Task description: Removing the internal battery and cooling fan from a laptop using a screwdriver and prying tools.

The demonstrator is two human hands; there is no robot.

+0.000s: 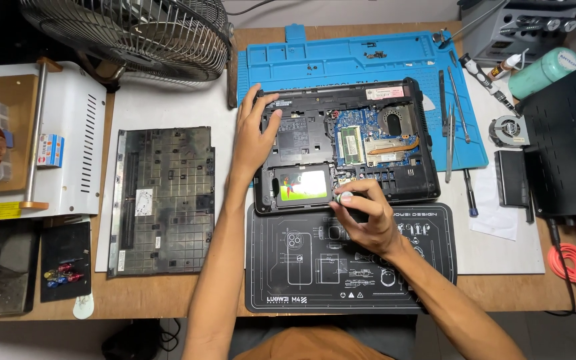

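**Laptop belly-up on the bench, cover off**

Laptop (pixel 345 143) sits upside down, half on a blue silicone mat (pixel 341 57) and half on a black printed mat (pixel 348 260) — matte black plastic shell, green board and a copper heat pipe showing inside. Left hand (pixel 253 133) lies flat on the left edge of the shell, fingers spread, gripping nothing. Right hand (pixel 363 213) is at the front edge just beside the drive (pixel 301 185), a flat rectangle with a glossy label, seated in its bay. Thumb and fingers are pinched around something small and round; can't tell what it is. The removed bottom cover (pixel 161 200), ribbed with a grid inside, lies well to the left on white paper. Metal tweezers (pixel 449 137) and a screwdriver (pixel 471 193) lie to the right — a wire-cage fan (pixel 128 33) stands up top.
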